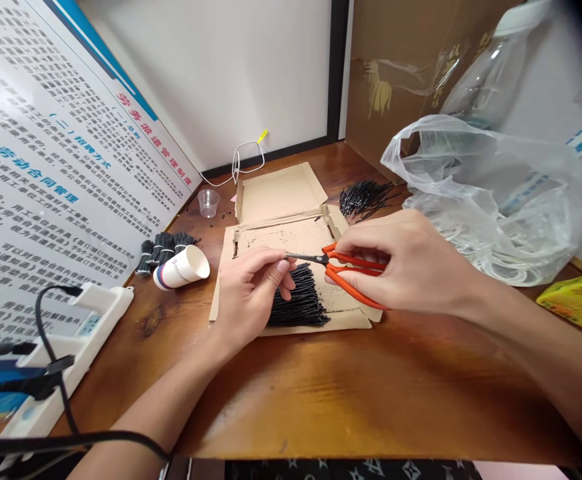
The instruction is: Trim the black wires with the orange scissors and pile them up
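Note:
My right hand [395, 263] grips a pair of scissors with orange handles [353, 280], its blades pointing left. The blade tips reach the fingertips of my left hand [253, 287], whose thumb and forefinger are pinched together. What sits in that pinch is too small to make out. Beneath my left hand, a row of short black wires [303, 300] lies side by side on an unfolded cardboard box [283, 187]. Small dark scraps are scattered over the cardboard.
A loose pile of black wires [365, 199] lies behind my right hand. Left are a tipped paper cup [183, 268], tied black bundles [163, 250], a small clear cup [209, 203] and a power strip [78, 353]. A clear plastic bag [491, 200] and a bottle [495, 67] stand right.

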`<state>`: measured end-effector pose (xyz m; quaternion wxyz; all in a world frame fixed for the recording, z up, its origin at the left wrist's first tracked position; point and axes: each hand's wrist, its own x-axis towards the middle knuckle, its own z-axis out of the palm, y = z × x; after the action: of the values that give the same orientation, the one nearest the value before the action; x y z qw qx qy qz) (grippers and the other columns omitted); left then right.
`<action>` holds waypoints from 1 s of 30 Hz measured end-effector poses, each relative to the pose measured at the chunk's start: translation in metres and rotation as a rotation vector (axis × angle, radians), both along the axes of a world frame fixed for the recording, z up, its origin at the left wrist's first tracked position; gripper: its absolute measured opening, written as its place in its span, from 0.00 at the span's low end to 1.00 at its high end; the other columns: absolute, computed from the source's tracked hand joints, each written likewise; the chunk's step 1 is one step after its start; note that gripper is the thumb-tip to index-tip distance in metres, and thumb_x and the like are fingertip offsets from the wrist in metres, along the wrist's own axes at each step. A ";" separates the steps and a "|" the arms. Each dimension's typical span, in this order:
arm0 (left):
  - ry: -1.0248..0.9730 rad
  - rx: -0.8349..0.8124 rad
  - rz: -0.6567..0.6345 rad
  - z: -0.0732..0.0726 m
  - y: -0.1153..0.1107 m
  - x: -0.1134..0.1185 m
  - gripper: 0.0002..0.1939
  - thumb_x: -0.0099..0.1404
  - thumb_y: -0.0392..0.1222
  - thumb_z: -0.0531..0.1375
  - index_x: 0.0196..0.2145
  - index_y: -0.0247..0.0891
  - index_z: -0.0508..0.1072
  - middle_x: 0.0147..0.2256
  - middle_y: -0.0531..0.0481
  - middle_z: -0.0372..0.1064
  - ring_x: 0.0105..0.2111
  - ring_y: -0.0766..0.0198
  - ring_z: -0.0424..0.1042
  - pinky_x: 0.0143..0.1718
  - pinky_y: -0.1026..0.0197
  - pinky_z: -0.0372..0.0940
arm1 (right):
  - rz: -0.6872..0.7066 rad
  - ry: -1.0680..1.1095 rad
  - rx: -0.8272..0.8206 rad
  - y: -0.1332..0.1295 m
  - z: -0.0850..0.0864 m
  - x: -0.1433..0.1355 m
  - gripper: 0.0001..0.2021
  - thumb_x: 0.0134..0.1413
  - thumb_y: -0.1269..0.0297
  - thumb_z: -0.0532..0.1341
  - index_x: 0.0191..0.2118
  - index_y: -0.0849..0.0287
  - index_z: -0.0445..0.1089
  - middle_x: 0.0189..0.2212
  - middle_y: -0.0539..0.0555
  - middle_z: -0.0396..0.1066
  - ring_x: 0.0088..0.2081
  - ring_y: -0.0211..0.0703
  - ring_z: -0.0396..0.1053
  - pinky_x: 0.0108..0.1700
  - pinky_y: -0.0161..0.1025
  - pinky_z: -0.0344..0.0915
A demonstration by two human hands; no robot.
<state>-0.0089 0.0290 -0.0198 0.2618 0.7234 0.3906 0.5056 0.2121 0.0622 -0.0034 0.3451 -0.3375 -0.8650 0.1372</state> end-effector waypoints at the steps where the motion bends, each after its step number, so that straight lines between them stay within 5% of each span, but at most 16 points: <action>1: 0.002 -0.002 0.000 0.000 0.000 0.000 0.06 0.71 0.34 0.60 0.36 0.34 0.77 0.26 0.52 0.72 0.20 0.70 0.71 0.23 0.64 0.68 | 0.002 -0.007 0.004 0.000 0.000 0.000 0.10 0.51 0.66 0.60 0.21 0.57 0.65 0.17 0.49 0.66 0.19 0.35 0.56 0.25 0.39 0.50; 30: 0.018 -0.018 -0.016 0.002 0.000 0.000 0.08 0.71 0.33 0.59 0.35 0.34 0.77 0.26 0.51 0.71 0.21 0.70 0.70 0.23 0.65 0.69 | -0.031 -0.033 -0.048 -0.002 0.002 -0.002 0.10 0.52 0.67 0.60 0.21 0.57 0.68 0.17 0.49 0.65 0.19 0.35 0.55 0.26 0.40 0.49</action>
<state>-0.0089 0.0291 -0.0175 0.2689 0.7287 0.3917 0.4932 0.2097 0.0599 -0.0018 0.3246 -0.3612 -0.8617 0.1471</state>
